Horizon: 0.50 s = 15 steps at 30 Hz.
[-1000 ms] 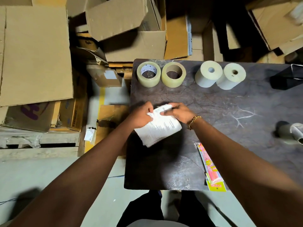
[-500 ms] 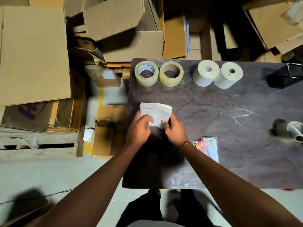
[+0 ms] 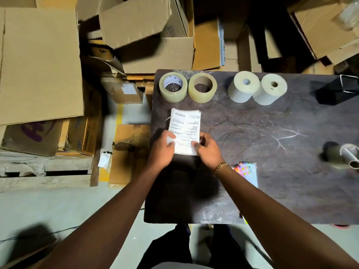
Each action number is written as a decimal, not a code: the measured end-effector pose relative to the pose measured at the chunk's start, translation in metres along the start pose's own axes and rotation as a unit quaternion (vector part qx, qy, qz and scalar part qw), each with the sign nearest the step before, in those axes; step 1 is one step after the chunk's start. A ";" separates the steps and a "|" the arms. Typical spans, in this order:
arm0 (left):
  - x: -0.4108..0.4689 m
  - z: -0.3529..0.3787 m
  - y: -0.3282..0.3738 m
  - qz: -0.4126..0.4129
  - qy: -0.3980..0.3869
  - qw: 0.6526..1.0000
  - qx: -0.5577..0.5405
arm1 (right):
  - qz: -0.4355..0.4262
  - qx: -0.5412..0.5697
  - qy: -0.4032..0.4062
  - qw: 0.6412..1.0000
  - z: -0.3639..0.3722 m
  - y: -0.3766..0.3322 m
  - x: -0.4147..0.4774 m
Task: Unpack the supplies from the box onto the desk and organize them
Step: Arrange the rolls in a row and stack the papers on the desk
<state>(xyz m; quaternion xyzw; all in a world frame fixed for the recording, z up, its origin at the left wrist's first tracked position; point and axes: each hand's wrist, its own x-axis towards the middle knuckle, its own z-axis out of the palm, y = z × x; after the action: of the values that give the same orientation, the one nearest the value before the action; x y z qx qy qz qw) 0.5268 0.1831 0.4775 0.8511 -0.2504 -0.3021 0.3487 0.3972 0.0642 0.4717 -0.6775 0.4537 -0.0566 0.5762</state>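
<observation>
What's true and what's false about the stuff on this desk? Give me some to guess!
1. Both hands hold the stack of papers. True: the left hand and right hand grip its near end.
2. Two tape rolls lie flat, holes up. True.
3. The papers touch the tape rolls. False: bare desk shows between them.
4. There is only one white roll. False: two white paper rolls stand side by side, touching.
5. Something colourful lies left of the left hand. False: the colourful packet lies right of the right wrist.
</observation>
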 end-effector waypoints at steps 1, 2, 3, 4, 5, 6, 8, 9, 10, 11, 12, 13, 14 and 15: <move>0.006 -0.002 0.000 -0.036 -0.023 0.999 0.011 | 0.026 0.013 -0.006 1.000 0.001 0.001 0.007; 0.010 -0.002 -0.001 -0.048 -0.040 0.997 0.033 | 0.039 0.006 -0.013 0.999 0.003 0.003 0.015; 0.014 -0.002 -0.002 -0.044 -0.050 0.996 0.061 | 0.047 -0.018 -0.021 0.999 0.003 0.001 0.019; 0.015 -0.001 -0.003 -0.034 -0.055 0.994 0.090 | 0.048 -0.054 -0.025 0.997 0.001 -0.001 0.021; 0.016 0.000 -0.003 -0.026 -0.057 0.991 0.118 | 0.049 -0.101 -0.018 0.993 -0.001 -0.003 0.023; 0.016 0.001 -0.003 -0.021 -0.059 0.988 0.144 | 0.044 -0.145 -0.001 0.988 -0.003 -0.004 0.024; 0.013 0.003 -0.006 -0.010 -0.063 0.981 0.183 | 0.020 -0.193 0.013 0.981 -0.008 -0.004 0.025; 0.011 0.004 -0.008 0.002 -0.064 0.976 0.206 | -0.001 -0.207 0.001 0.978 -0.009 -0.006 0.025; 0.007 0.006 -0.009 0.016 -0.066 0.969 0.238 | -0.020 -0.218 -0.016 0.976 -0.008 -0.005 0.025; 0.004 0.009 -0.010 0.030 -0.065 0.959 0.274 | -0.033 -0.229 -0.030 0.972 -0.006 -0.004 0.025; 0.001 0.012 -0.010 0.042 -0.063 0.950 0.302 | -0.043 -0.238 -0.037 0.970 -0.005 -0.005 0.026; -0.002 0.015 -0.010 0.049 -0.059 0.946 0.316 | -0.048 -0.246 -0.040 0.967 -0.002 -0.005 0.028; -0.003 0.017 -0.010 0.051 -0.052 0.945 0.318 | -0.055 -0.254 -0.041 0.965 0.000 -0.007 0.030; -0.002 0.019 -0.010 0.051 -0.044 0.947 0.314 | -0.055 -0.263 -0.044 0.962 0.003 -0.010 0.032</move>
<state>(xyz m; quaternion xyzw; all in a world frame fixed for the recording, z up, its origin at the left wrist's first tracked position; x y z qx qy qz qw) 0.5145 0.1830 0.4601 0.8894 -0.3908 -0.2275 0.0676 0.4234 0.0439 0.4646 -0.8305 0.3894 0.0627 0.3933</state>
